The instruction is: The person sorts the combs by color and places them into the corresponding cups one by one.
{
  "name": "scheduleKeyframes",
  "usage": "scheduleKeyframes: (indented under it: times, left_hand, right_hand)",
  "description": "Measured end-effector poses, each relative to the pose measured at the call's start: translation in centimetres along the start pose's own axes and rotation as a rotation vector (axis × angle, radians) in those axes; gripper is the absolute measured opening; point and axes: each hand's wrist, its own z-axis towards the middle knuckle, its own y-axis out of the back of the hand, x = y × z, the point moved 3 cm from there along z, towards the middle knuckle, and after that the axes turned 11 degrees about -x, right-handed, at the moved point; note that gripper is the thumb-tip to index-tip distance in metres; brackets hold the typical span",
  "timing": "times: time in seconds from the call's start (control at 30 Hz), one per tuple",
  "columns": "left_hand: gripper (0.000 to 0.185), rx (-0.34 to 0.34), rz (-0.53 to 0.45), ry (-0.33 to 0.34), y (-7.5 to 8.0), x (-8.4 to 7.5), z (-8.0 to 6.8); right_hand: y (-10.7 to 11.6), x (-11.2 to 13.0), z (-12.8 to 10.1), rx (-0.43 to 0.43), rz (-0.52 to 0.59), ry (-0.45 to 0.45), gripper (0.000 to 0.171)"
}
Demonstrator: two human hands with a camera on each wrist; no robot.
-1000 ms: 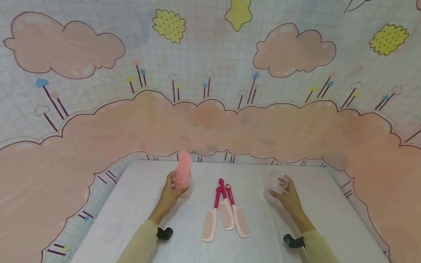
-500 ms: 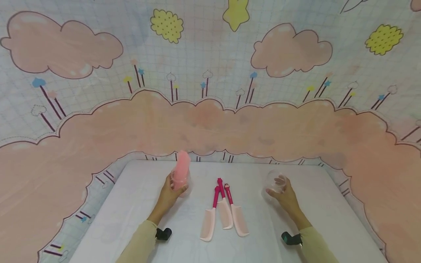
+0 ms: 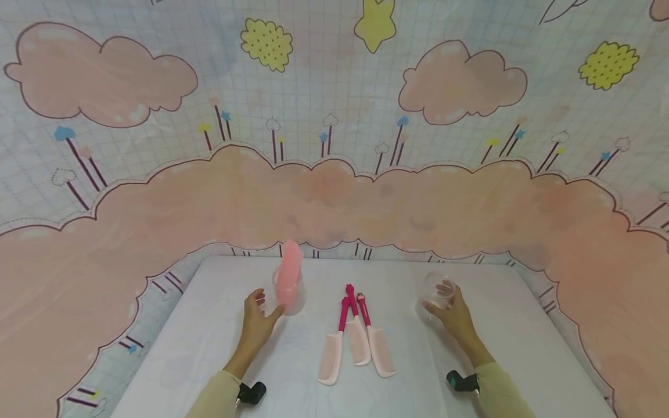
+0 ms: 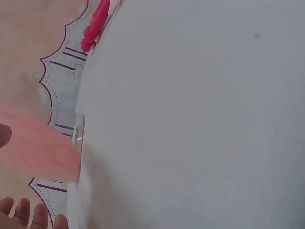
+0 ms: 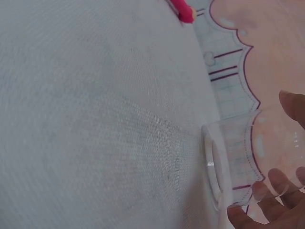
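Note:
A clear plastic cup (image 3: 295, 301) stands upright left of centre, with a long, flat pink item (image 3: 290, 270) leaning in it and rising above its rim; its kind is unclear. Just left of that cup is my left hand (image 3: 257, 322), its fingers spread and its thumb near the cup's side. My right hand (image 3: 457, 316) curls round a second clear cup (image 3: 434, 290) on the right, which stands on the table. Fingers and thumb lie on opposite sides of this cup (image 5: 238, 157) in the right wrist view. Nothing shows inside it.
Between the hands, three combs (image 3: 359, 342) with pale pink blades and magenta handles lie fanned on the white table (image 3: 387, 395). Their handles cross near the far end. A patterned cloth backdrop (image 3: 334, 203) rises behind the table's far edge.
My left hand has let go of the cup with the pink item and drawn back to the left. That cup stays standing. The right hand keeps its place round the other cup.

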Motion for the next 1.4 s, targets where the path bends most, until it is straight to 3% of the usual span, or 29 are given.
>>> scheduleKeyframes:
  times: [0.17, 0.57, 0.87, 1.2, 1.4]
  left_hand:
    - [0.058, -0.028, 0.029, -0.029, 0.5, -0.8, -1.1]
    - [0.040, 0.044, 0.053, -0.148, 0.0, -2.9, -4.4]
    - [0.035, 0.120, -0.039, -0.183, -2.1, -4.9, -5.3]
    - [0.039, 0.219, -0.019, -0.200, -5.0, -5.4, -5.4]
    - [0.042, 0.259, 0.001, -0.152, -6.4, -5.3, -5.3]
  right_hand:
    - [0.1, 0.3, 0.0, -0.008, -0.003, 0.005, 0.100]
    - [-0.2, -0.1, 0.0, 0.008, 0.021, 0.002, 0.100]
    - [0.0, -0.1, -0.2, 0.006, 0.003, 0.007, 0.101]
    - [-0.1, -0.1, 0.3, -0.010, 0.006, 0.053, 0.096]
    - [0.0, -0.1, 0.1, 0.003, -0.010, 0.034, 0.097]
